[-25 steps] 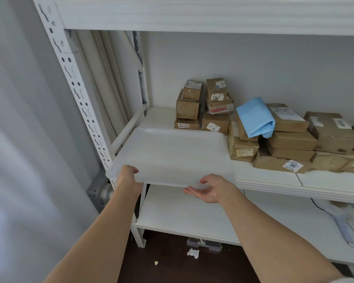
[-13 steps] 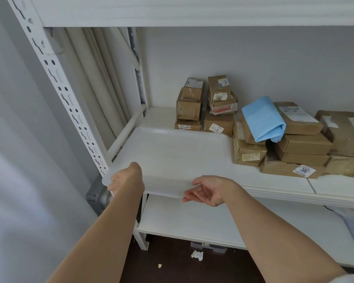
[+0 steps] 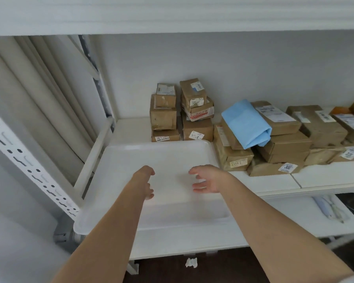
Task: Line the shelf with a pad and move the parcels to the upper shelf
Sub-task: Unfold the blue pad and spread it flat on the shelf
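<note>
A white translucent pad (image 3: 161, 160) lies on the left part of the middle shelf (image 3: 325, 176), its near edge hanging over the shelf front. My left hand (image 3: 145, 180) and my right hand (image 3: 206, 180) reach over the pad's middle with loose fingers, holding nothing. Brown parcels are stacked at the back (image 3: 164, 115) and to the right (image 3: 233, 158), several with white labels. A folded blue cloth (image 3: 245, 123) lies across the right stack. The upper shelf (image 3: 172, 15) spans the top of the view.
A perforated white upright (image 3: 29, 170) stands at the left, with pale curtains (image 3: 35, 94) behind it. A lower shelf (image 3: 284, 217) holds a white bag (image 3: 331, 209). A crumpled scrap (image 3: 191, 262) lies on the dark floor.
Both hands let go of the pad's near edge and moved forward over its middle. The pad now rests further in on the shelf. The view has dropped and shifted left.
</note>
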`<action>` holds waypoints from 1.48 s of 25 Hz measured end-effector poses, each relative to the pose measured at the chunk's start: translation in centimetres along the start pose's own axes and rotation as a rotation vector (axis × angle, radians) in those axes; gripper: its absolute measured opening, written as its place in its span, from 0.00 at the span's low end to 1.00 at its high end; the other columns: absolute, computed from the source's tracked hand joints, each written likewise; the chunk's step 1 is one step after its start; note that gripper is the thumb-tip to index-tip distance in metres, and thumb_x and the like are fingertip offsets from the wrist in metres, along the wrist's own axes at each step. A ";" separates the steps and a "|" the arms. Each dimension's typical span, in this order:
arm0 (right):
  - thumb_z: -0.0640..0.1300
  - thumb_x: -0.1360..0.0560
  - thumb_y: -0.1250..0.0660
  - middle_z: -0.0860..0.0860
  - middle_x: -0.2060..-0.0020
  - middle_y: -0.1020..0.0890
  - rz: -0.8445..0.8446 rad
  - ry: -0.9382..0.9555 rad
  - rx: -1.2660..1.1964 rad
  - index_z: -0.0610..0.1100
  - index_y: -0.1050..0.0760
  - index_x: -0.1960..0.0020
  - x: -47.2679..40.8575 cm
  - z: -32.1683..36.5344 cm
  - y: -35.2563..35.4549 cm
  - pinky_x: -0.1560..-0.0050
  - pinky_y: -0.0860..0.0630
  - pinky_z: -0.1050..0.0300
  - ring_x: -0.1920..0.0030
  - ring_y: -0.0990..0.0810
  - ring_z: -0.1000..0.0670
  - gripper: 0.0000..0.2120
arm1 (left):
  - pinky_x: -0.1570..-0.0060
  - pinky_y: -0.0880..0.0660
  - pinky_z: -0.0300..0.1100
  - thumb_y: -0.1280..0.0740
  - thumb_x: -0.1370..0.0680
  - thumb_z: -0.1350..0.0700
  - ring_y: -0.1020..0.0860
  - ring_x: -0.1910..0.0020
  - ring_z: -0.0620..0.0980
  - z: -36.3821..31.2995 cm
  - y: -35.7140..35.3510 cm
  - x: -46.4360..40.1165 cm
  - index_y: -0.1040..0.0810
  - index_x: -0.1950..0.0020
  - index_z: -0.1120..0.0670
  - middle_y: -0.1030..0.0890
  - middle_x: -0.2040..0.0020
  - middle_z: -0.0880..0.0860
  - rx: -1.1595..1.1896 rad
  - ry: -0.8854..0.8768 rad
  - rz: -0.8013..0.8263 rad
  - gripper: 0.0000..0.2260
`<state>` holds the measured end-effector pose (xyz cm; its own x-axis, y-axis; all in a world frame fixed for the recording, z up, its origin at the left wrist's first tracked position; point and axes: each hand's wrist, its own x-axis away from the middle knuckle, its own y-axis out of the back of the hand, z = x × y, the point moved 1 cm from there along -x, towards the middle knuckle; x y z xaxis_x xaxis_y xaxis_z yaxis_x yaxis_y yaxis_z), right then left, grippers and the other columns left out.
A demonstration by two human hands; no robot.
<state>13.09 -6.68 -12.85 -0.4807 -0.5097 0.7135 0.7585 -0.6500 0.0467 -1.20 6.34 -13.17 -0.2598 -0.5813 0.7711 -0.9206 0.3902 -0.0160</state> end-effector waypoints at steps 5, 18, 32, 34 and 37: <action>0.34 0.23 0.37 0.46 0.51 0.18 -0.362 0.518 -0.015 0.42 0.21 0.50 1.5 4.0 3.1 0.56 0.25 0.67 0.56 0.23 0.51 0.08 | 0.36 0.32 0.50 0.37 0.23 0.58 0.30 0.34 0.62 -0.8 -4.0 -0.5 0.24 0.46 0.59 0.31 0.31 0.60 -0.087 0.017 0.064 0.08; 0.40 0.25 0.36 0.45 0.23 0.61 -0.847 0.434 1.426 0.58 0.47 0.25 3.0 6.9 11.9 0.30 0.51 0.25 0.25 0.61 0.35 0.35 | 0.50 0.24 0.45 0.40 0.20 0.60 0.21 0.52 0.55 -4.8 -12.0 2.5 0.26 0.54 0.59 0.21 0.53 0.56 0.048 -0.136 0.247 0.05; 0.37 0.25 0.34 0.39 0.30 0.37 -1.009 0.859 1.208 0.43 0.34 0.29 4.4 12.4 8.7 0.45 0.25 0.47 0.31 0.38 0.36 0.26 | 0.58 0.22 0.43 0.35 0.23 0.62 0.20 0.56 0.54 -5.9 -12.5 4.7 0.23 0.45 0.59 0.18 0.53 0.56 0.048 -0.237 0.244 0.07; 0.35 0.26 0.34 0.41 0.30 0.35 -0.946 1.057 1.130 0.45 0.34 0.28 4.4 12.9 7.1 0.47 0.25 0.47 0.34 0.36 0.38 0.27 | 0.59 0.21 0.43 0.35 0.23 0.62 0.20 0.55 0.54 -6.1 -11.4 4.8 0.22 0.47 0.59 0.18 0.51 0.56 0.043 -0.254 0.227 0.06; 0.29 0.26 0.40 0.43 0.41 0.23 -0.669 1.267 0.758 0.43 0.27 0.33 4.1 13.3 4.7 0.51 0.29 0.55 0.43 0.26 0.41 0.23 | 0.57 0.21 0.44 0.34 0.22 0.58 0.19 0.56 0.55 -6.4 -9.6 4.6 0.22 0.51 0.59 0.18 0.48 0.57 0.058 -0.285 0.236 0.04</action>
<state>20.51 -4.36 -0.39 -0.5406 -0.6275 -0.5604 0.1225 -0.7177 0.6855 8.30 4.43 -5.39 -0.5305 -0.6583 0.5341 -0.8382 0.5014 -0.2144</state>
